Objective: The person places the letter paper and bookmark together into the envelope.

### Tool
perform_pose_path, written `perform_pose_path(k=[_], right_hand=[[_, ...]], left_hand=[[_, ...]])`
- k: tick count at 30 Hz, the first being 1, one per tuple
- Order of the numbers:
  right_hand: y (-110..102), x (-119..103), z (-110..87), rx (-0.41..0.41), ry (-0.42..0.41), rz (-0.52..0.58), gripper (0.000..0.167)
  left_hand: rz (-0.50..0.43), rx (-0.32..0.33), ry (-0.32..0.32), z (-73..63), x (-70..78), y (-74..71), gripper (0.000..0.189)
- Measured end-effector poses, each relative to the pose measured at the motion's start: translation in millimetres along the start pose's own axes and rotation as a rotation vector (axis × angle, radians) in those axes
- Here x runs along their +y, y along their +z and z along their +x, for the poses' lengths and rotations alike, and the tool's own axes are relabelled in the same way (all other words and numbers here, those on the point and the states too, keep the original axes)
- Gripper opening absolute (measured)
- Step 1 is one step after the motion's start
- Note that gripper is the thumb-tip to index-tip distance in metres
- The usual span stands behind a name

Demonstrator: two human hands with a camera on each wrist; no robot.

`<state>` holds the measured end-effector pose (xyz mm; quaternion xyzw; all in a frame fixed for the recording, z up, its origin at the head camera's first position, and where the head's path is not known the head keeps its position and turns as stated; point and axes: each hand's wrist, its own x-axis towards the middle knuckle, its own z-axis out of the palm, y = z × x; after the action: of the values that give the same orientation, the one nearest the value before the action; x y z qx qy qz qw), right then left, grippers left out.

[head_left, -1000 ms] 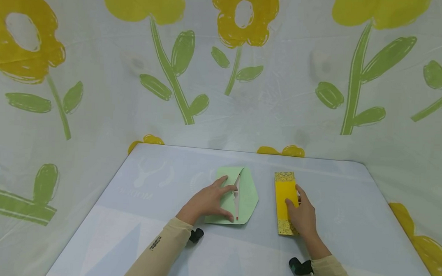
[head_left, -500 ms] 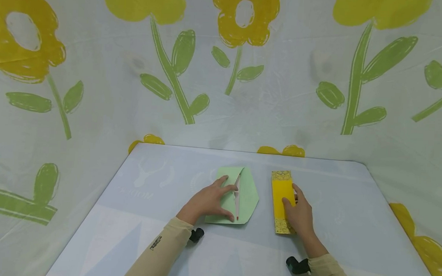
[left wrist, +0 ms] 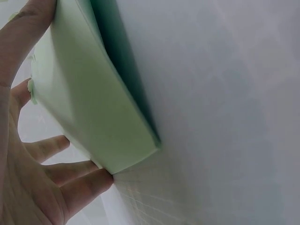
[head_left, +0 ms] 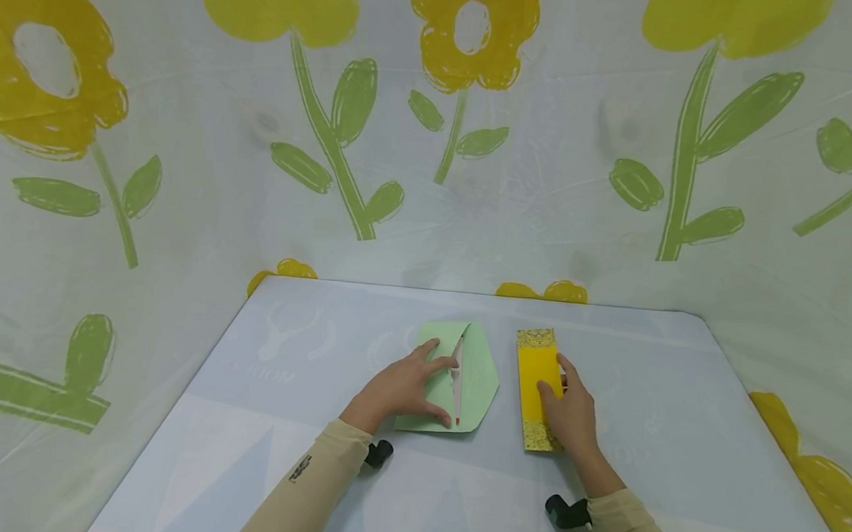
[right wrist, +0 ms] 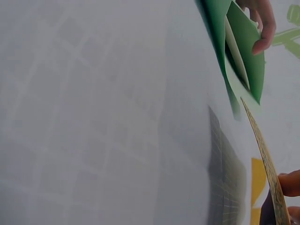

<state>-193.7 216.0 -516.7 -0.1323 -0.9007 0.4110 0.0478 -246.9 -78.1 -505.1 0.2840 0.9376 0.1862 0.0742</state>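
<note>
A light green paper envelope [head_left: 480, 379] lies on the table with its pointed flap spread out to the right. Its mouth gapes in a narrow slit, where a white strip and a small red mark show. My left hand [head_left: 408, 383] holds the envelope's body from the left, thumb near the front edge and fingers spread toward the far edge. In the left wrist view the green paper [left wrist: 93, 103] bulges beneath the thumb. To the right, my right hand [head_left: 575, 411] pinches a long yellow card [head_left: 537, 382] with patterned gold ends, thumb on its front. The right wrist view shows the card [right wrist: 268, 171] edge-on.
The pale table [head_left: 304, 451] runs back to a hanging sheet [head_left: 545, 144] printed with flowers. A black wrist camera [head_left: 567, 512] sits below my right hand, and another black camera [head_left: 380, 454] below the left.
My right hand and the yellow card have moved left, closer to the envelope. The left hand and the envelope have stayed in place.
</note>
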Motion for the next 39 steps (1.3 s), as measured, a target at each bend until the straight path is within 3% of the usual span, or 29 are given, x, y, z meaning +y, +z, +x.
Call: perform_pose_path(k=[39], right_hand=[[14.7, -21.7, -2.3, 0.005, -0.019, 0.029, 0.065]], left_hand=[[0.015, -0.007, -0.004, -0.7, 1.9, -1.1, 0.097]])
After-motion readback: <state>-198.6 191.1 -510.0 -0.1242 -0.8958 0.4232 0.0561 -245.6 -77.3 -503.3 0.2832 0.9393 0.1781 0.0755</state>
